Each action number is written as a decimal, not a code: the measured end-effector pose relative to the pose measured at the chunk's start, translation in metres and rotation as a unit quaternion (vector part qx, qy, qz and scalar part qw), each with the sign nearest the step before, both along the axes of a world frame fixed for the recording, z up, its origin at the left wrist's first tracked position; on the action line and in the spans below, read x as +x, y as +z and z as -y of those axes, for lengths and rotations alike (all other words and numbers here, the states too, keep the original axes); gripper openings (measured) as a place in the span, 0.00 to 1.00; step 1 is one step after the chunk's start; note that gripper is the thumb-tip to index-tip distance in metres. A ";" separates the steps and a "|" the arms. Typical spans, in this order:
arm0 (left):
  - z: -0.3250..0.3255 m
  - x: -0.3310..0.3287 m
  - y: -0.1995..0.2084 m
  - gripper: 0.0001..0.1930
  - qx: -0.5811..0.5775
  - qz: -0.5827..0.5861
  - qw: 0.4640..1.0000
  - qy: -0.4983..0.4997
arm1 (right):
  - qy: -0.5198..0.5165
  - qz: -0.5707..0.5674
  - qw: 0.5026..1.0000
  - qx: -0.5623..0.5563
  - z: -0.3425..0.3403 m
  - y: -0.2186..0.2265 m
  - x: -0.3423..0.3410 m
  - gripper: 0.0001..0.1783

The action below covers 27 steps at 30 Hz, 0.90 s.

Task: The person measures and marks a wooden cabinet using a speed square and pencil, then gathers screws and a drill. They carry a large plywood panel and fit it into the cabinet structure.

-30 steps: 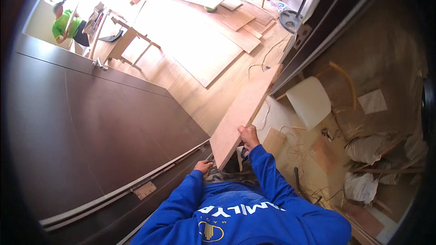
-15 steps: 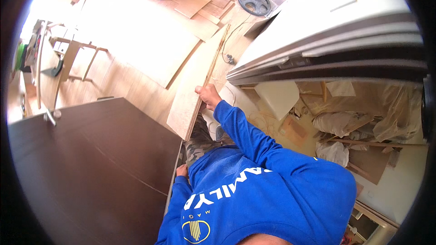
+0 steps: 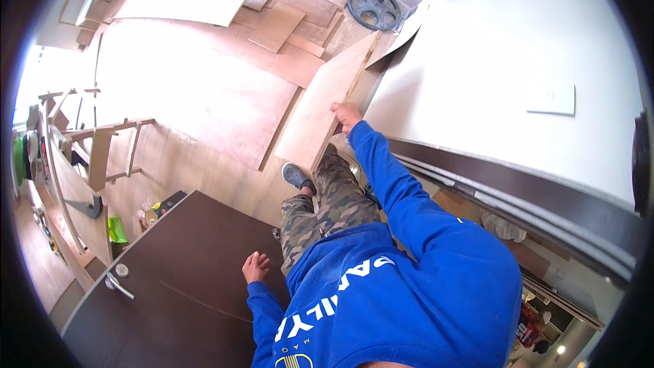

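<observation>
A long, pale plywood board (image 3: 320,105) slants forward and to the right ahead of my legs. My right hand (image 3: 347,116) grips it by its right long edge, fingers wrapped over that edge. Lower down and to the left, my left hand (image 3: 255,267) is held out over the dark brown door (image 3: 204,245), holding nothing, with its fingers loosely bent and apart. From this angle I cannot tell whether it touches the door. A metal lever handle (image 3: 119,286) is fitted near the door's far left edge.
Large wooden sheets (image 3: 231,88) lie across the floor ahead. A wooden frame (image 3: 102,150) with tools around it stands at left. The wall and dark door frame (image 3: 490,177) run along my right. A fan on a round black base (image 3: 373,8) stands at the back.
I have moved forward through the doorway, the board still in my right hand. My left hand has come away from the door's edge. The door now appears lower in view.
</observation>
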<state>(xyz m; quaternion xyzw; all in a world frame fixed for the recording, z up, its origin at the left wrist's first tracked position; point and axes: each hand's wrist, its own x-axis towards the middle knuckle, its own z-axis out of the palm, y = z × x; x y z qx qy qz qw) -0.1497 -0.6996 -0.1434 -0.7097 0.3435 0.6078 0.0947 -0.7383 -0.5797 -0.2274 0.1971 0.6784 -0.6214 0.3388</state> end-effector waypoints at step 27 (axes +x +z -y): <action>0.055 -0.275 0.117 0.23 0.108 0.258 0.954 -0.105 | 0.103 0.060 0.910 0.398 -0.225 -0.185 -0.349 0.27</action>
